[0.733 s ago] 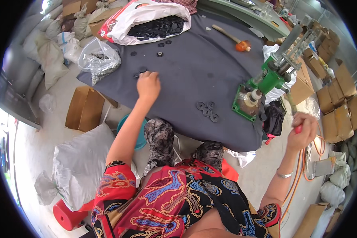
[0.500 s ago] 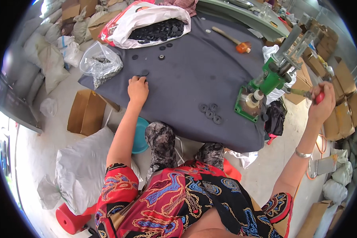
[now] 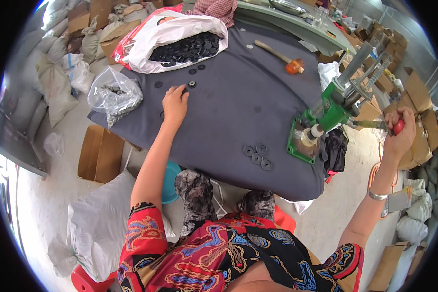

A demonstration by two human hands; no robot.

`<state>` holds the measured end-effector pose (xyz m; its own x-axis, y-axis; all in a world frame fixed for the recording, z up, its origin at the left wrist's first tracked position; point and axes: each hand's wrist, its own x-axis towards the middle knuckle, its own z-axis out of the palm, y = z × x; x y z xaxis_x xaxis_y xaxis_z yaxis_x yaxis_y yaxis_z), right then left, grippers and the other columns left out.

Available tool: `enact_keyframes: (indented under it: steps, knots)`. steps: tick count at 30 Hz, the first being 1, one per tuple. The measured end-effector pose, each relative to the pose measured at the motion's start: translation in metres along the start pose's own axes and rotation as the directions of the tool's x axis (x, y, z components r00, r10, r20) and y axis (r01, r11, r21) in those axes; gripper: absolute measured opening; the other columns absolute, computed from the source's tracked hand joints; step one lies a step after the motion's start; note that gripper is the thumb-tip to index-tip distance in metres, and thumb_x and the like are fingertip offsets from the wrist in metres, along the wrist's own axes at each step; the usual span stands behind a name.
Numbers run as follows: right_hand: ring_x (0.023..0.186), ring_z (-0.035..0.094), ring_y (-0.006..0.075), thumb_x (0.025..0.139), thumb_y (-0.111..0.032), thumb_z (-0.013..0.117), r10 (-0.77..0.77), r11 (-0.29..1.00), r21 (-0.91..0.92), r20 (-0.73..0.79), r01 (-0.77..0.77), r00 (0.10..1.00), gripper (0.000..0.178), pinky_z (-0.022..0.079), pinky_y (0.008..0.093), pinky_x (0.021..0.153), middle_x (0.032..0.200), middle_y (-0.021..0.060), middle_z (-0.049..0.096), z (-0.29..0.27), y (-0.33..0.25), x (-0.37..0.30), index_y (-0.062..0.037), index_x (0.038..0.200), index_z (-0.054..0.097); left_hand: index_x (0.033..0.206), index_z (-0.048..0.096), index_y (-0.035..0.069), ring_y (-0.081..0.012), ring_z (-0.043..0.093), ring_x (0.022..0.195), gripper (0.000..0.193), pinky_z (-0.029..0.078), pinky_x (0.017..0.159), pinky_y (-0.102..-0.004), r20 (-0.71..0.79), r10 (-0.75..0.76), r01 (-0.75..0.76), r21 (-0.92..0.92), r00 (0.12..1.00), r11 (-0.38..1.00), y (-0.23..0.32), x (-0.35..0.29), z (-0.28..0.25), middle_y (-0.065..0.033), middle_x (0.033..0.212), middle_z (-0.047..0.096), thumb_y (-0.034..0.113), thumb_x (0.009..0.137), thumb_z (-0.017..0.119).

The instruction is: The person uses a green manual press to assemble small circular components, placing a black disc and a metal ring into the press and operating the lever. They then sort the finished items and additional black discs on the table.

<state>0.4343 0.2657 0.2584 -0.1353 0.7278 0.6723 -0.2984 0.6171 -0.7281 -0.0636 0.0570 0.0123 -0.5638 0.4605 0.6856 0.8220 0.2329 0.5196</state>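
Note:
My left hand (image 3: 174,103) reaches across the dark grey cloth-covered table (image 3: 243,112), fingertips on a small black disc (image 3: 184,90) among a few loose discs near the far left. My right hand (image 3: 400,134) is closed around the red-tipped lever handle (image 3: 397,126) of a green hand press (image 3: 332,113) standing at the table's right edge. Several finished black round pieces (image 3: 258,156) lie in a cluster just left of the press base.
An open white bag full of black discs (image 3: 185,47) sits at the table's far end. A clear plastic bag (image 3: 114,95) lies at the left corner, a wooden mallet (image 3: 282,57) at the far right. Sacks and cardboard boxes (image 3: 98,153) crowd the floor.
My left hand has moved farther up the table toward the loose discs. My right hand has risen with the press lever from low beside the table to level with the press.

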Motion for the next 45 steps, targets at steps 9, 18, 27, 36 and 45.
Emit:
enact_keyframes:
  steps: [9,18,27,36,45]
  knots:
    - [0.053,0.035,0.0129,0.095,-0.013,0.042,-0.016,1.0,-0.01,-0.002,0.016,1.0,0.019,0.036,0.0298,0.06,0.059,0.0028,0.036,-0.006,0.005,0.001,0.0008,0.088,0.053,0.111,0.067,0.008,-0.0306,0.058,0.097,0.028,0.047,0.083,-0.0429,0.066,-0.079,0.043,0.436,0.995,0.899,-0.038,0.037,0.085,-0.0121,0.101,0.065,0.017,0.085,0.065]
    - [0.053,0.034,0.0134,0.095,-0.014,0.041,-0.038,0.999,0.01,0.02,0.037,0.999,0.02,0.035,0.0296,0.062,0.06,0.0028,0.035,-0.011,0.004,0.001,0.0011,0.09,0.053,0.117,0.065,0.012,-0.0276,0.058,0.1,0.032,0.047,0.084,-0.0454,0.176,-0.063,-0.052,0.579,0.982,0.814,-0.026,0.027,0.082,-0.0079,0.099,0.066,0.021,0.086,0.063]
    - [0.054,0.046,0.0131,0.091,-0.012,0.049,-0.112,0.993,-0.045,-0.084,0.108,0.99,0.02,0.035,0.026,0.045,0.071,0.0092,0.052,0.007,0.001,-0.002,0.0049,0.085,0.058,0.104,0.067,0.008,-0.0322,0.062,0.087,0.023,0.05,0.073,-0.043,0.286,-0.04,-0.147,0.604,0.957,0.784,-0.022,0.038,0.077,-0.0126,0.085,0.066,0.018,0.083,0.061]
    - [0.047,0.041,0.0147,0.089,-0.015,0.05,0.018,0.999,-0.038,-0.05,-0.019,0.999,0.019,0.04,0.0304,0.052,0.057,0.0061,0.046,0.009,0.008,0.036,0.0013,0.082,0.057,0.132,0.053,0.01,-0.0283,0.063,0.087,0.061,0.051,0.079,-0.0373,0.429,0.317,-0.062,-0.511,0.846,0.857,0.221,-0.048,0.102,-0.0159,0.1,0.064,0.006,0.075,0.073]
    - [0.038,0.043,0.0129,0.086,-0.016,0.051,0.017,0.998,-0.055,-0.111,-0.023,0.994,0.019,0.036,0.0254,0.036,0.051,0.0044,0.047,0.021,0.005,0.036,-0.004,0.072,0.055,0.141,0.034,-0.003,-0.0331,0.059,0.103,0.079,0.048,0.087,-0.0406,0.468,0.405,-0.124,-0.522,0.786,0.844,0.285,-0.082,0.146,-0.0173,0.105,0.066,0.006,0.073,0.074]
